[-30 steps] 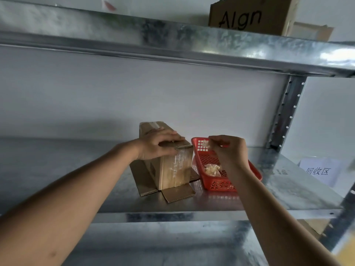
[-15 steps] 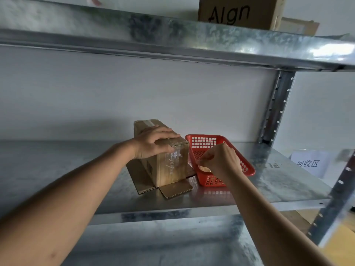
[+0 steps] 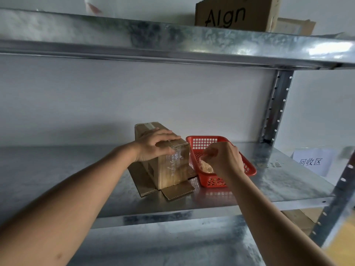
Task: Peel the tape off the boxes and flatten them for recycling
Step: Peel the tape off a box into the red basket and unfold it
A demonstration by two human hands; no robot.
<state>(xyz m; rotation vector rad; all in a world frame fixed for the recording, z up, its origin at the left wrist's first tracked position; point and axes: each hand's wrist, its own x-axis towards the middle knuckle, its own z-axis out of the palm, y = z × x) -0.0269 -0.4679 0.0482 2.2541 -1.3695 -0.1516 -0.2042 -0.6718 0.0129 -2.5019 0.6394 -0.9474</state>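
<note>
- Galvanised steel shelf (image 3: 278, 181), grey and mottled, bearing everything in reach; another steel shelf (image 3: 172, 41) overhead.
- Up on that overhead shelf, a brown cardboard carton (image 3: 236, 14) marked "Algn" in black.
- Standing on the lower shelf near its middle, just left of the basket: the cardboard box (image 3: 169, 169), brown, upright, long and narrow.
- At its foot, bottom flaps (image 3: 177, 191) splayed flat on the steel, corrugated edges showing.
- Across its near face, clear tape (image 3: 175, 162), wrinkled and shiny, stuck on and running up over the top edge; a paler strip also visible at the far end of the top.
- Red plastic basket (image 3: 247, 167), lattice-walled, shallow, touching or almost touching the box's right side.
- Inside the basket, a crumpled wad of tape (image 3: 206, 167), pale and translucent, partly hidden by the right hand.
- Left hand (image 3: 153, 146) lying over the top near corner of the box, fingers spread and bent down over the edge, thumb against the left side, gripping it.
- Right hand (image 3: 223, 160) above the basket, fingers (image 3: 211, 153) bunched together, tips meeting at the wad; cannot tell whether pinching it or just clear of it.
- White paper label (image 3: 312, 161) with printed characters at the far right, beyond the shelf post.
</note>
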